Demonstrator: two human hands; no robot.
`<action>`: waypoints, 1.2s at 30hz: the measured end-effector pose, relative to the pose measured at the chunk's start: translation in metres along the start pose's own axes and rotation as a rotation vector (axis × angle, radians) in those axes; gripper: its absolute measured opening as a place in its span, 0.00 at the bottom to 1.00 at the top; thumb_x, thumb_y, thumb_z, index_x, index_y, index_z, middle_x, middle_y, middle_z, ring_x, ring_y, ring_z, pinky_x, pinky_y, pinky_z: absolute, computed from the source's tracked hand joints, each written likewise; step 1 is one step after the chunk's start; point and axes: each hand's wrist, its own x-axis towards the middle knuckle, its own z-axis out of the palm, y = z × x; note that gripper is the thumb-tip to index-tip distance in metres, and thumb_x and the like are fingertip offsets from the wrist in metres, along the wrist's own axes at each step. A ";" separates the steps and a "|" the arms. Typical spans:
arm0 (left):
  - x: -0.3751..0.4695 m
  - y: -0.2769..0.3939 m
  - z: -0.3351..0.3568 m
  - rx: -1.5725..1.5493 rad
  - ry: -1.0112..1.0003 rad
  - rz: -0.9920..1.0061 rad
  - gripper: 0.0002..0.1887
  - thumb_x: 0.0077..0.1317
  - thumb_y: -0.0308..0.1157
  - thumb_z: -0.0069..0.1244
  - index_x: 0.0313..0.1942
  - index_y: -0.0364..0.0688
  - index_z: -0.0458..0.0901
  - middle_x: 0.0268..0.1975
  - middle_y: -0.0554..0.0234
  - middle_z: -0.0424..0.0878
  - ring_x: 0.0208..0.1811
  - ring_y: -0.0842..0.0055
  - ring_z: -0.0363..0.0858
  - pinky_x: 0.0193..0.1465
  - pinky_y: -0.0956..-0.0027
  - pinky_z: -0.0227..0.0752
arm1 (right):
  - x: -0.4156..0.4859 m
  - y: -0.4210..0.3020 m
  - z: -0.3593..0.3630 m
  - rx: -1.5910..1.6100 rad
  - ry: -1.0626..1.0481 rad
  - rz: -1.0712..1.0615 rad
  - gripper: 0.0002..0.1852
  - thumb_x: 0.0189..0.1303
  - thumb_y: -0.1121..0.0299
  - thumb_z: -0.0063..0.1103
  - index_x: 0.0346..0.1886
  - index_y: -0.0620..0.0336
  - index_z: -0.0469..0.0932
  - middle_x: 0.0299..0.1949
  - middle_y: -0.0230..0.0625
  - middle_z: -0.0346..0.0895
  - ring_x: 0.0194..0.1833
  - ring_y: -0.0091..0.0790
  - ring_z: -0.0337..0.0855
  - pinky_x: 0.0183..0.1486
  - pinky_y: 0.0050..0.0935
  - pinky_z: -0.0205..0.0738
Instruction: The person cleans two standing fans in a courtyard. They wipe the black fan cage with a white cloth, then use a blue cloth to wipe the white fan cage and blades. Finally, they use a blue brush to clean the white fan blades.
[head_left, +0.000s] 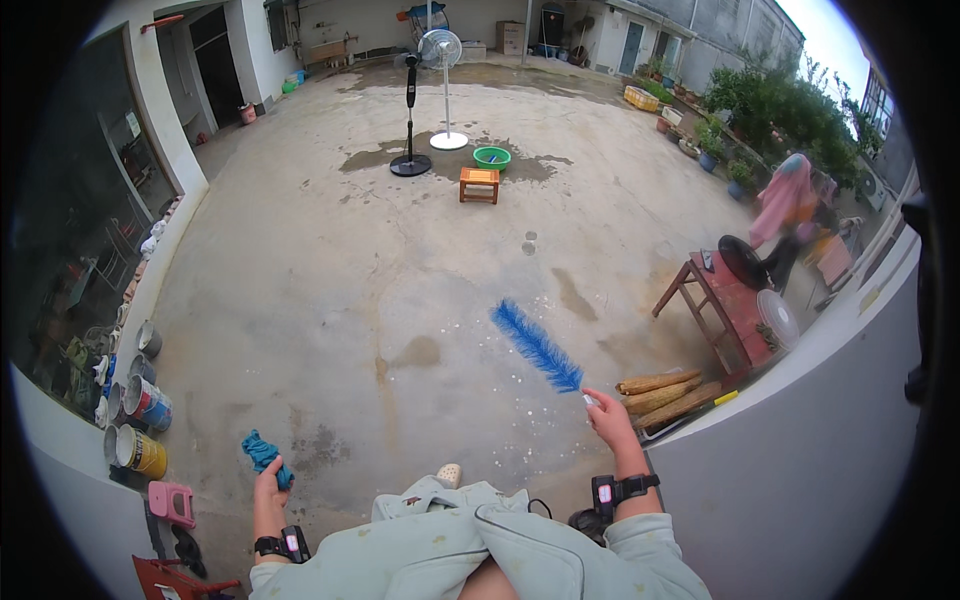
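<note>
A crumpled teal cloth (260, 450) is gripped in my left hand (271, 482), held out over the concrete floor at lower left. My right hand (607, 417) grasps the pale handle (588, 400) of a blue bristle duster (537, 345). Its long fluffy head points up and to the left, away from me. Beneath both hands lies the grey concrete yard (450, 315), marked with damp patches and pale spots. One beige clog (450, 474) shows below the hem of my light jacket.
Ahead stand a black pedestal fan (410, 112), a white pedestal fan (448, 90), a wooden stool (479, 185) and a green basin (492, 157). Paint buckets (142, 450) and a pink stool (172, 503) line the left. To the right are a red table (724, 315) and wooden logs (667, 394).
</note>
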 end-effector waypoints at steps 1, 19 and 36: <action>0.013 0.020 0.061 0.024 -0.102 0.009 0.11 0.64 0.33 0.64 0.43 0.44 0.80 0.35 0.64 0.83 0.31 0.68 0.82 0.28 0.60 0.74 | 0.019 -0.008 -0.009 -0.027 0.069 -0.047 0.22 0.66 0.72 0.57 0.64 0.52 0.79 0.22 0.21 0.70 0.24 0.16 0.68 0.27 0.20 0.64; 0.233 0.180 0.771 0.194 -0.394 0.043 0.17 0.64 0.28 0.62 0.51 0.41 0.77 0.37 0.58 0.83 0.36 0.66 0.84 0.38 0.62 0.80 | 0.605 -0.153 -0.176 0.267 0.156 0.157 0.19 0.71 0.68 0.56 0.63 0.53 0.78 0.23 0.20 0.65 0.20 0.15 0.61 0.21 0.18 0.56; 0.451 0.266 1.501 0.295 -0.597 0.185 0.15 0.63 0.28 0.63 0.49 0.39 0.78 0.39 0.61 0.84 0.37 0.72 0.84 0.40 0.67 0.79 | 1.174 -0.283 -0.361 0.274 0.048 0.251 0.18 0.74 0.67 0.52 0.64 0.53 0.76 0.24 0.22 0.68 0.21 0.16 0.63 0.22 0.17 0.55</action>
